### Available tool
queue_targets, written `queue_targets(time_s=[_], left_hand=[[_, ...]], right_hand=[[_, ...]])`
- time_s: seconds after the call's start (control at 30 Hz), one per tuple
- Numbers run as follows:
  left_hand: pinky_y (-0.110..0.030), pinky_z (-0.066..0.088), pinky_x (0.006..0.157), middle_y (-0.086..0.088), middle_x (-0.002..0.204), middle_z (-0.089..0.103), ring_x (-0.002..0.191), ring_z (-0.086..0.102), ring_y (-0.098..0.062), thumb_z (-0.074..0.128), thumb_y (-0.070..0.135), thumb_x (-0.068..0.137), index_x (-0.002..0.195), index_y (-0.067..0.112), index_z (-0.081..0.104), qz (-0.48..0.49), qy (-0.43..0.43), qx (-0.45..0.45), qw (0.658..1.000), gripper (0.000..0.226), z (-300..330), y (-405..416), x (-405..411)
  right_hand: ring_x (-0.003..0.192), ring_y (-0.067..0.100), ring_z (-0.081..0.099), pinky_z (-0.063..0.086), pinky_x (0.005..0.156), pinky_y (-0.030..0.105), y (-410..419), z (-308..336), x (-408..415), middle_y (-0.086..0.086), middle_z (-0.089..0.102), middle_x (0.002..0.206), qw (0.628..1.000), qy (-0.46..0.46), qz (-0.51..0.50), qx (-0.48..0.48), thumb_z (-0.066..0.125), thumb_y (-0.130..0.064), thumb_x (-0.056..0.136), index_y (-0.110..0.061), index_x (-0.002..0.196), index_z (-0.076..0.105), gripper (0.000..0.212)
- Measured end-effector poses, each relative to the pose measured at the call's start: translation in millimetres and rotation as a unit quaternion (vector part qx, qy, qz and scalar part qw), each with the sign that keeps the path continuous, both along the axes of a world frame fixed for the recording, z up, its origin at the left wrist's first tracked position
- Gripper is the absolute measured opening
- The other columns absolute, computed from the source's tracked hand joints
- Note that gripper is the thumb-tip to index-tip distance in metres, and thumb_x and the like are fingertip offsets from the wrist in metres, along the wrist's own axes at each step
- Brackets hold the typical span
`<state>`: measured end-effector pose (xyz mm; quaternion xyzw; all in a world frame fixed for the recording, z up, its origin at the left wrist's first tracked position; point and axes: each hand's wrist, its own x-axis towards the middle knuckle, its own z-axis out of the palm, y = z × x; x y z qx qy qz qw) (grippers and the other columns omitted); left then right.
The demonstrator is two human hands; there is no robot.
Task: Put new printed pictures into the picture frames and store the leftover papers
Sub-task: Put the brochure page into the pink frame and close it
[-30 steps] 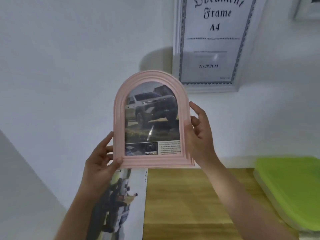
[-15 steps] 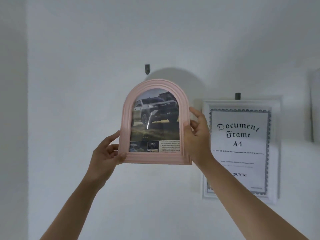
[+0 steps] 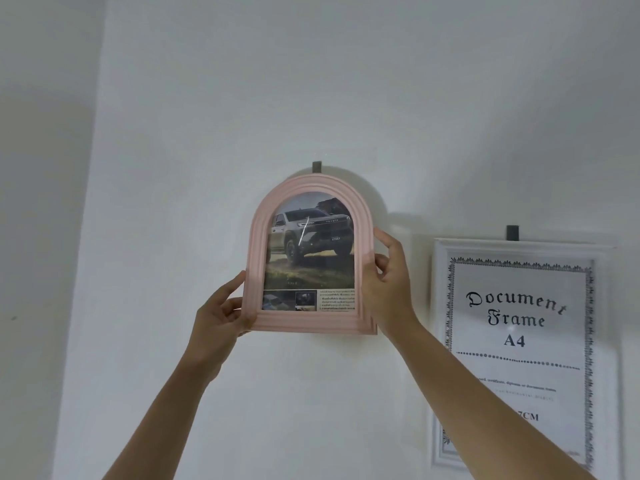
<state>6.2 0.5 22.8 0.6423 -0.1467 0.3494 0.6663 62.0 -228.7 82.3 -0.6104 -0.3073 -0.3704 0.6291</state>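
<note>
A pink arched picture frame point(image 3: 258, 258) with a printed picture of a grey pickup truck point(image 3: 310, 237) inside is held up against the white wall. Its top sits just below a small dark wall hook point(image 3: 317, 167). My left hand point(image 3: 220, 315) grips the frame's lower left corner, thumb on the front. My right hand point(image 3: 389, 285) holds the right edge, fingers curled round it. Whether the frame hangs on the hook cannot be told.
A white A4 document frame point(image 3: 438, 341) with a "Document Frame A4" insert hangs on a second dark hook point(image 3: 512, 232) to the right. A wall corner point(image 3: 93, 237) runs down the left side.
Both hands have raised the pink frame up the wall from above the table until its top reaches the hook. The view has tilted up, so the table and green folder are out of sight.
</note>
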Motion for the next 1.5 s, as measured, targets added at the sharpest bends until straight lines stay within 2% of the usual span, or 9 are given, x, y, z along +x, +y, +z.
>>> queue_targets(time_s=[0.2, 0.3, 0.4, 0.5, 0.63, 0.8, 0.97, 1.27, 1.5], left_hand=[[-0.034, 0.054, 0.08, -0.001, 0.109, 0.063, 0.089, 0.063, -0.023, 0.063, 0.007, 0.086, 0.125, 0.038, 0.052, 0.099, -0.041, -0.005, 0.994, 0.051, -12.5, -8.7, 19.8], [-0.021, 0.05, 0.074, 0.002, 0.113, 0.063, 0.094, 0.063, -0.019, 0.064, 0.012, 0.085, 0.128, 0.034, 0.05, 0.135, -0.044, -0.018, 0.99, 0.051, -21.6, -13.6, 25.4], [-0.014, 0.045, 0.074, 0.003, 0.116, 0.062, 0.1, 0.061, -0.014, 0.068, 0.009, 0.082, 0.129, 0.033, 0.05, 0.154, -0.037, -0.034, 0.987, 0.056, -27.4, -15.6, 30.0], [-0.01, 0.042, 0.07, 0.001, 0.118, 0.06, 0.1, 0.059, -0.011, 0.069, 0.008, 0.081, 0.13, 0.03, 0.05, 0.172, -0.026, -0.036, 0.984, 0.057, -28.9, -18.0, 32.6], [-0.011, 0.042, 0.071, -0.001, 0.118, 0.061, 0.101, 0.059, -0.013, 0.069, 0.007, 0.08, 0.13, 0.028, 0.05, 0.18, -0.021, -0.03, 0.983, 0.057, -29.5, -16.2, 35.1], [-0.014, 0.044, 0.073, 0.0, 0.117, 0.062, 0.101, 0.06, -0.014, 0.071, 0.01, 0.079, 0.128, 0.029, 0.052, 0.181, -0.016, -0.023, 0.983, 0.056, -30.4, -16.4, 37.2], [-0.03, 0.046, 0.091, -0.002, 0.125, 0.057, 0.107, 0.056, -0.015, 0.072, 0.012, 0.078, 0.131, 0.026, 0.047, 0.192, 0.006, -0.009, 0.981, 0.06, -28.2, -20.9, 33.2], [-0.04, 0.038, 0.104, -0.007, 0.129, 0.046, 0.121, 0.044, -0.024, 0.074, 0.015, 0.075, 0.133, 0.017, 0.044, 0.28, -0.045, 0.02, 0.959, 0.065, -71.3, -97.5, -13.3], [-0.028, 0.037, 0.097, 0.008, 0.12, 0.048, 0.115, 0.047, -0.012, 0.071, 0.009, 0.077, 0.129, 0.021, 0.047, 0.143, -0.035, 0.093, 0.985, 0.058, -132.7, -187.1, -17.4]], right_hand=[[0.072, 0.007, 0.058, 0.047, 0.065, 0.013, 1.5, -24.2, 2.1, 0.001, 0.061, 0.086, 0.999, -0.028, -0.035, -0.016, 0.051, -0.007, 0.094, -0.018, 0.132, 0.046, 0.04], [0.083, 0.003, 0.061, 0.051, 0.072, 0.014, 4.3, -43.2, 3.8, 0.002, 0.062, 0.097, 0.997, -0.032, -0.058, -0.029, 0.055, -0.004, 0.09, -0.016, 0.131, 0.047, 0.044], [0.095, 0.011, 0.063, 0.056, 0.083, 0.031, 8.8, -59.2, 4.5, 0.007, 0.059, 0.109, 0.996, -0.031, -0.072, -0.047, 0.058, -0.005, 0.087, -0.02, 0.132, 0.047, 0.049], [0.093, 0.006, 0.061, 0.054, 0.085, 0.024, 10.8, -67.3, -0.8, 0.004, 0.052, 0.11, 0.992, -0.02, -0.108, -0.054, 0.061, -0.006, 0.086, -0.02, 0.135, 0.044, 0.054], [0.09, 0.006, 0.057, 0.043, 0.08, 0.002, 14.9, -70.6, -6.8, 0.003, 0.049, 0.106, 0.988, -0.012, -0.147, -0.051, 0.063, -0.008, 0.085, -0.024, 0.136, 0.043, 0.057], [0.094, 0.02, 0.055, 0.039, 0.075, 0.007, 16.6, -69.0, -6.5, 0.003, 0.048, 0.1, 0.983, -0.003, -0.173, -0.053, 0.06, -0.004, 0.083, -0.024, 0.137, 0.043, 0.06], [0.092, 0.021, 0.053, 0.048, 0.085, 0.028, 11.3, -67.5, -9.6, 0.009, 0.049, 0.103, 0.982, 0.01, -0.176, -0.069, 0.06, -0.005, 0.081, -0.025, 0.139, 0.04, 0.064], [0.101, 0.009, 0.051, 0.037, 0.089, 0.004, -34.9, -99.8, -53.6, 0.0, 0.047, 0.11, 0.974, -0.055, -0.21, -0.068, 0.064, -0.005, 0.081, -0.02, 0.136, 0.044, 0.06], [0.112, 0.023, 0.048, 0.043, 0.098, 0.039, -130.8, -148.5, -67.1, 0.007, 0.047, 0.117, 0.943, -0.007, -0.33, -0.054, 0.065, -0.009, 0.081, -0.014, 0.137, 0.04, 0.062]])
